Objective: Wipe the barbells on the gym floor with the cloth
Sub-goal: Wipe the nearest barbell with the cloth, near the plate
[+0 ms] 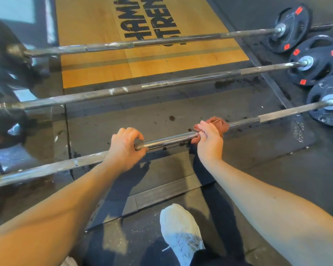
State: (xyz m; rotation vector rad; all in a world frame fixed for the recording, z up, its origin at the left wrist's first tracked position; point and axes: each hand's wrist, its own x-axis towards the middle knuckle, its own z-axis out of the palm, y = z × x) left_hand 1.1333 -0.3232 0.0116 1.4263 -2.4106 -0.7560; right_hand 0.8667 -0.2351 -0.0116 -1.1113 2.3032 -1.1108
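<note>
Three barbells lie side by side on the dark gym floor. The nearest barbell [169, 139] runs from lower left to its black plate at the right. My left hand [125, 146] grips its shaft from above, near the middle. My right hand [209, 139] holds a reddish-brown cloth [220, 123] wrapped around the same shaft, a little to the right. The middle barbell [181, 81] and the far barbell [161, 40] lie beyond, with white smears along their shafts.
Black plates with red marks [315, 62] sit at the right ends of the bars, darker plates [6, 60] at the left. A wooden lifting platform [142, 60] lies under the far bar. My white shoe [181, 233] stands on the floor below the hands.
</note>
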